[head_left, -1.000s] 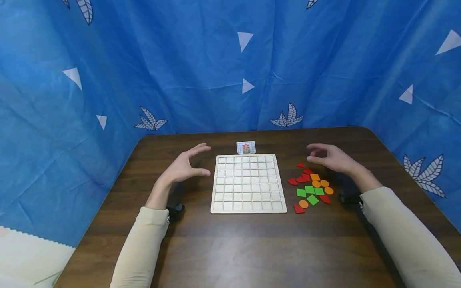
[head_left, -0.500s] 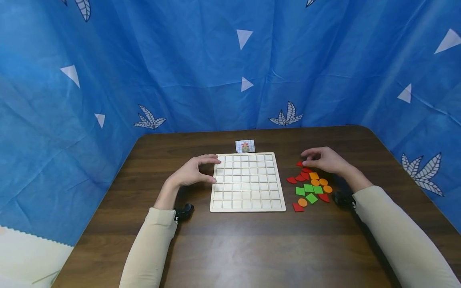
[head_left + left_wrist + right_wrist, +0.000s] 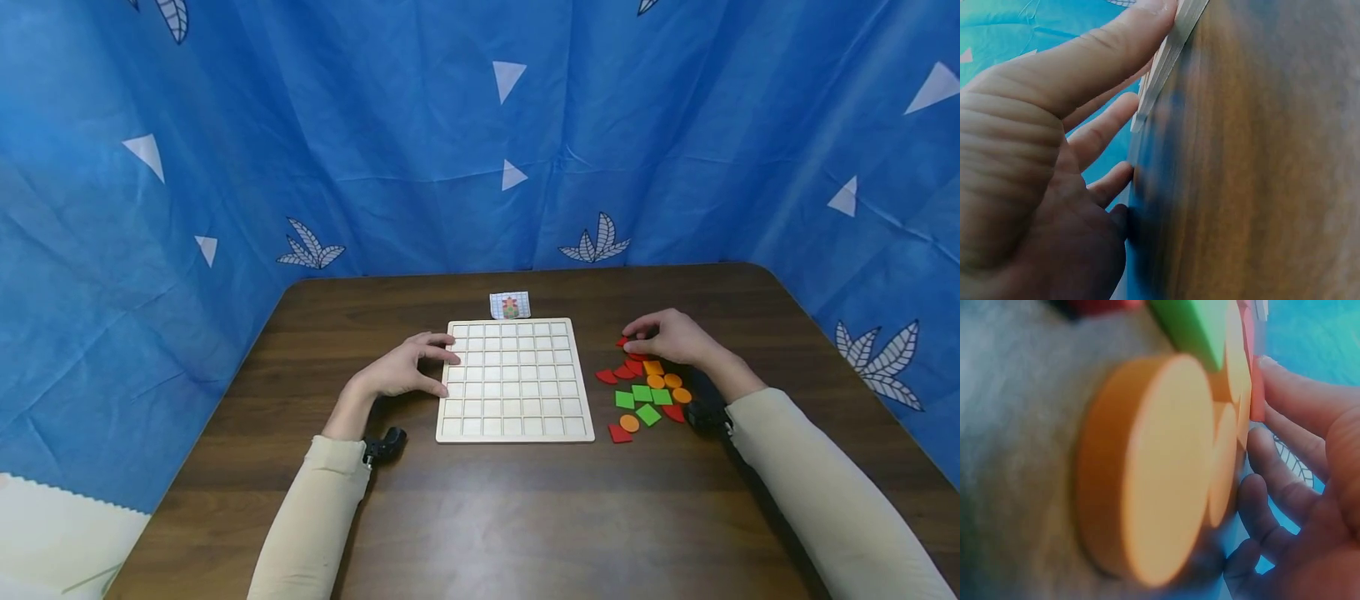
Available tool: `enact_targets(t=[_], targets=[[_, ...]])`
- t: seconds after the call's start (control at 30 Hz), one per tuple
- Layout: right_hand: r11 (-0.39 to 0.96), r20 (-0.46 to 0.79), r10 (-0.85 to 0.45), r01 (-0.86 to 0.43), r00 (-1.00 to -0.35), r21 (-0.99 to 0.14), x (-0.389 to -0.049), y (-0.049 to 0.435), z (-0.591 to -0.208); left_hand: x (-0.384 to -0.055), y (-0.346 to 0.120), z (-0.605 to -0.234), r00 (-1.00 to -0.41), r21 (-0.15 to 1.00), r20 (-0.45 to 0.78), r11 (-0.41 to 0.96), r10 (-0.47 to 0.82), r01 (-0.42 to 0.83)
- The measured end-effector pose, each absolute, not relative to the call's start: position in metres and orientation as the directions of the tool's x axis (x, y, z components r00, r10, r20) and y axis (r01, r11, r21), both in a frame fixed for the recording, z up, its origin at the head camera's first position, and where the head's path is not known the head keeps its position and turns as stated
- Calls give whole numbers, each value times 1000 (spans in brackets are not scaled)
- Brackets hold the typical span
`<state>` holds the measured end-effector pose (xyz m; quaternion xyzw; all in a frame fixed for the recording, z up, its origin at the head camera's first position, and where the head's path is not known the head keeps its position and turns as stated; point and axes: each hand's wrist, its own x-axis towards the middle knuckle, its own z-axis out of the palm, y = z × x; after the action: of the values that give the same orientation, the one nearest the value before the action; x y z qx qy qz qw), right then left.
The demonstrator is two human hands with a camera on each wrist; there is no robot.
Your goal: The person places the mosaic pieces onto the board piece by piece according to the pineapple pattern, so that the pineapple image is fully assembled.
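My left hand (image 3: 400, 367) rests at the left edge of a pale square grid board (image 3: 515, 380), fingers spread over its border. In the left wrist view, the thumb and fingertips touch the board's edge (image 3: 1163, 65). My right hand (image 3: 672, 337) reaches to the far end of a group of coloured pieces, thumb and forefinger around a small red triangular piece (image 3: 622, 342). The right wrist view shows the thumb against a red piece (image 3: 1257, 387), its other fingers loosely bent. Nearby lie further red pieces (image 3: 607, 377), green squares (image 3: 625, 400) and orange discs (image 3: 682, 396).
A small card (image 3: 510, 306) with a printed grid and coloured figure lies just behind the board. All this stands on a dark wooden table (image 3: 487, 508). A blue patterned curtain (image 3: 427, 167) hangs around its back and sides.
My left hand has moved right and down onto the board's left edge. My right hand has moved left and down to the red triangular piece, its thumb and forefinger closing around it.
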<state>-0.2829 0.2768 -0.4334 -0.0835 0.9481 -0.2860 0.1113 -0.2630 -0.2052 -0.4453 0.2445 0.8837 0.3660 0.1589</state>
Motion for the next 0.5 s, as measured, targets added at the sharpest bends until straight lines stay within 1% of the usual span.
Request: enact_targets(t=[0.5], targets=[[856,-182,-241,-121,-953,-503,-287,270,-424,-265,-208,-449,-828,733,-103,605,551,312]])
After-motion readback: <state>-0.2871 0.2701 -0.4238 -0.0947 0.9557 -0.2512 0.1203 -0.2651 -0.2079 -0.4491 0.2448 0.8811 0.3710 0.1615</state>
